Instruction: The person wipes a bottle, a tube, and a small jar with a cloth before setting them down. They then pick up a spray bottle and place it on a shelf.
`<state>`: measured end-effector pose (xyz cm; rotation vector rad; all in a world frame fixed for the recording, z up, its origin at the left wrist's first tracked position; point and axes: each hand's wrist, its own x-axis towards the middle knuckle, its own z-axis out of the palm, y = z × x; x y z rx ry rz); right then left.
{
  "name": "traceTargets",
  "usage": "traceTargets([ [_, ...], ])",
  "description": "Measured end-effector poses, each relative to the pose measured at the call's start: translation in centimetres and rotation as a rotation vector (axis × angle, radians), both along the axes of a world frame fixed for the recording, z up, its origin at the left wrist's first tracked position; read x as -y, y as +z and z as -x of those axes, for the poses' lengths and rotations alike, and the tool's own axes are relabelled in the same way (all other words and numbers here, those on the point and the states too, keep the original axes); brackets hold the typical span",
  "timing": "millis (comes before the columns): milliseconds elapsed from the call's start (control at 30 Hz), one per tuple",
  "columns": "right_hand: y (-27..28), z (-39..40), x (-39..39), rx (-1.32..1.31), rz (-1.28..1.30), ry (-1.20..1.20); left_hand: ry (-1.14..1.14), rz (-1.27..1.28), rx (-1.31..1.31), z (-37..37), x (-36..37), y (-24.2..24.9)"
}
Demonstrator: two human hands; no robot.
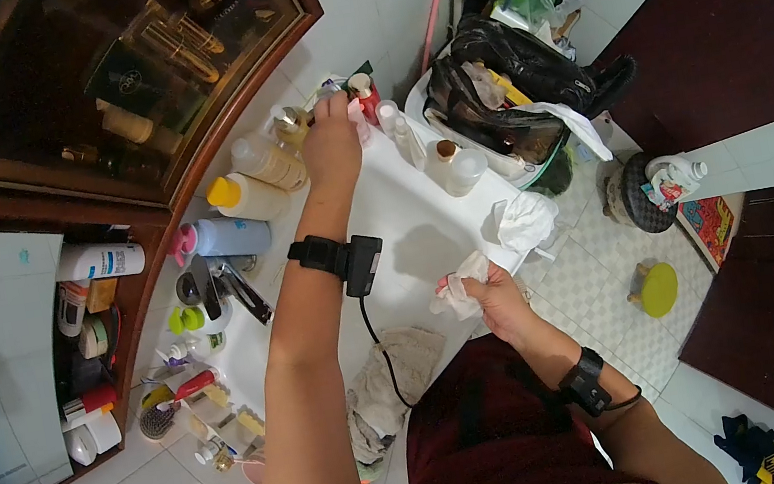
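A crumpled white tissue (457, 296) is held by the right hand (503, 305) above the near right edge of a white sink (415, 197); it is pinched between the thumb and the curled fingers, and part of it is left hanging out past the fingertips. Just beyond it, a larger white crumpled bundle (525, 222) is set at the sink's right corner. The left hand (332, 144) is stretched across to the far rim, where its back is turned to the camera; its fingers are held close together and bent down among the bottles, and whether anything is gripped by them cannot be told. Just beside these fingers a small pink item (357, 119) is seen, with a red bottle (363, 87) behind it. To the left of the hand, a large clear bottle (266, 163), a yellow-capped bottle (248, 197) and a light blue bottle (237, 236) are lined along the rim; to the right, a white-lidded jar (466, 171) is placed. At the near side of the sink, a greyish cloth (398, 377) is draped under a black cable (379, 345). Farther right, a black bag (523, 78) is rested on a tub, and a yellow-green stool (659, 290) is seen on the tiled floor (606, 283).
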<state>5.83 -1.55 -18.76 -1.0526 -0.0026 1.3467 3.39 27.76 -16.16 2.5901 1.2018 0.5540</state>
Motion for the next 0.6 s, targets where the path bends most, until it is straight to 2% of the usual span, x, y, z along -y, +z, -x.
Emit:
traceTargets([
  [133, 0.6, 0.1, -0.8, -0.043, -0.032, -0.003, -0.014, -0.059, 0.176, 1.9, 1.5, 0.8],
  [233, 0.6, 0.1, -1.8, -0.096, -0.062, 0.037, 0.029, 0.229, 0.449, 5.0, 5.5, 2.1],
  [267, 0.3, 0.1, -2.2, -0.116, -0.072, 0.058, 0.088, 0.430, 0.527, 6.4, 6.9, 1.5],
  [300, -0.3, 0.4, -2.6, -0.109, -0.064, 0.068, 0.148, 0.633, 0.604, 7.9, 8.5, 0.2],
  [367, -1.8, 1.6, -3.8, -0.094, -0.049, 0.087, 0.095, 0.880, 0.841, 10.9, 11.3, -4.5],
  [433, -1.8, 3.0, -5.6, 0.213, -0.136, 0.301, 0.395, 1.353, 1.021, 13.1, 14.7, -5.3],
  [467, -1.9, 3.8, -6.5, 0.367, -0.183, 0.410, 0.341, 1.541, 1.210, 14.4, 15.9, -5.4],
  [533, -2.2, 5.9, -7.7, 1.088, -0.328, 0.704, 0.194, 1.904, 1.596, 16.7, 17.5, -5.2],
  [567, -2.5, 7.0, -8.3, 1.452, -0.404, 0.840, 0.151, 1.900, 1.679, 17.4, 18.0, -5.0],
  [600, -1.6, 8.0, -9.0, 1.483, -0.327, 0.936, 0.213, 1.851, 1.715, 18.7, 18.4, -7.1],
])
